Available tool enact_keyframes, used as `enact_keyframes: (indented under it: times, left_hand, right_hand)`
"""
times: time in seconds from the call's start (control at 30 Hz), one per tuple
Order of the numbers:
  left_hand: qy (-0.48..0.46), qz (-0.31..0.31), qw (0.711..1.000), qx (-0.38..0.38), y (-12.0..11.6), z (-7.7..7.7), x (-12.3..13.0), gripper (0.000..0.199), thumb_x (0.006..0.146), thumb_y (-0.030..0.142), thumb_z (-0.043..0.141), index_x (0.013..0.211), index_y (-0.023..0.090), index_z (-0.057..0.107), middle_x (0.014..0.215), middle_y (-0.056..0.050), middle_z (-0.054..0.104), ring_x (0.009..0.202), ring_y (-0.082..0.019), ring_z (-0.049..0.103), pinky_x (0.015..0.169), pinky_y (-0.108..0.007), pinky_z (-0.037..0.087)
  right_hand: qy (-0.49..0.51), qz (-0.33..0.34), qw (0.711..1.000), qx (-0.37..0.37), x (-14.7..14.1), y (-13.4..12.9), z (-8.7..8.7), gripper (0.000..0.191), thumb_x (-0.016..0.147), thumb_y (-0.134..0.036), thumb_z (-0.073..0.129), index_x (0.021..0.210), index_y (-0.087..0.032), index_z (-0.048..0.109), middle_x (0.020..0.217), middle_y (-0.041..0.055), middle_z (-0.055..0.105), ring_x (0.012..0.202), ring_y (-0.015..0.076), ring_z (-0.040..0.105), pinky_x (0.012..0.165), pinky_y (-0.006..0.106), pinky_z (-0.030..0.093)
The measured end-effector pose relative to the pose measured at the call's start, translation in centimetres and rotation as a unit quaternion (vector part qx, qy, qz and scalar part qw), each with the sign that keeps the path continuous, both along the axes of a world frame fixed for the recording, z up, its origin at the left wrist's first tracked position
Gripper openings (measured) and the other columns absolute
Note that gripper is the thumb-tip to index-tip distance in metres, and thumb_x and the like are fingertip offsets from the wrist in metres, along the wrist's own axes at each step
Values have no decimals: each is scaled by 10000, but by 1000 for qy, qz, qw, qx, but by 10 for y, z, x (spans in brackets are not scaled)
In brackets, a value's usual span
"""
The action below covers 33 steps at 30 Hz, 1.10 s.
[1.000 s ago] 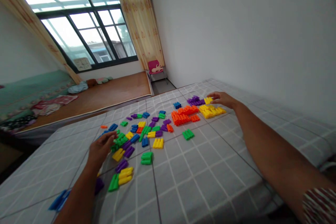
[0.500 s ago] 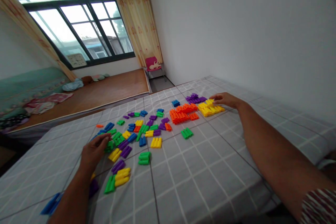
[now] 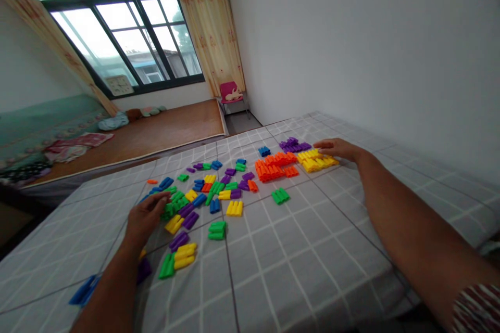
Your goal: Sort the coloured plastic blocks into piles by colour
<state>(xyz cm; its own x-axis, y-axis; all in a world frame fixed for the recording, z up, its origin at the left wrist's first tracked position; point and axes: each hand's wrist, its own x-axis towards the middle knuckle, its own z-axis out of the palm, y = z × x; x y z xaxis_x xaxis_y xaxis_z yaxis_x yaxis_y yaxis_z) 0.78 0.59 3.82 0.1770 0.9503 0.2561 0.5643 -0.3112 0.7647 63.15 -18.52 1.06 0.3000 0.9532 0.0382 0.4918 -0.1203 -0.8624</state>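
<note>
The person's right hand [image 3: 338,149] lies low with fingers loosely stretched at the far right edge of a stack of yellow, plastic-looking joined-tube blocks [image 3: 317,161]; whether a piece is pinched there, I cannot tell. The left hand [image 3: 145,214] has a narrow grip, thumb near fingertips, beside green joined-tube blocks [image 3: 178,203] at the left; the pictures do not show whether it holds one. Left of the yellow stack sits a stack of orange joined-tube blocks [image 3: 273,167], with purple joined-tube blocks [image 3: 294,145] on its far side, apparently placed so each colour keeps together. Mixed colours lie loosely in the middle and near left. No container shows: everything rests directly on a grey cloth with white checks [image 3: 297,265]
</note>
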Motion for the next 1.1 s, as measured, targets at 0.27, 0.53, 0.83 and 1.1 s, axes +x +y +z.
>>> enact_keyframes:
  times: [0.27,0.53,0.83,1.1]
  left_hand:
    - [-5,-5,1000,3,-2,0,3,432,670,509,613,950,192,698,877,-70,754,889,-269,705,734,-343,580]
    - [16,2,998,55,4,-2,-17,464,721,514,588,1000,164,709,998,-82,744,935,-250,685,866,-373,544]
    - [149,-98,981,75,19,-29,-27,346,820,365,572,1068,172,716,1132,-107,702,1043,-245,640,946,-379,491]
    - [206,49,974,77,17,-32,-36,328,846,165,489,1072,191,726,1130,-65,708,1071,-218,631,957,-315,470]
  right_hand:
    - [-174,-27,980,92,-27,22,15,354,776,-477,610,981,-217,735,1054,69,725,1042,257,639,978,427,470]
    - [-239,-89,952,169,-86,35,30,358,858,-485,494,1019,-238,698,1049,79,711,929,243,655,838,395,531]
    - [-270,177,926,198,-248,66,61,281,880,-403,511,1012,-241,699,1017,82,712,898,226,648,814,355,509]
    - [-365,384,829,179,-402,116,46,238,916,-288,512,1062,-202,680,1022,84,706,949,207,636,799,298,460]
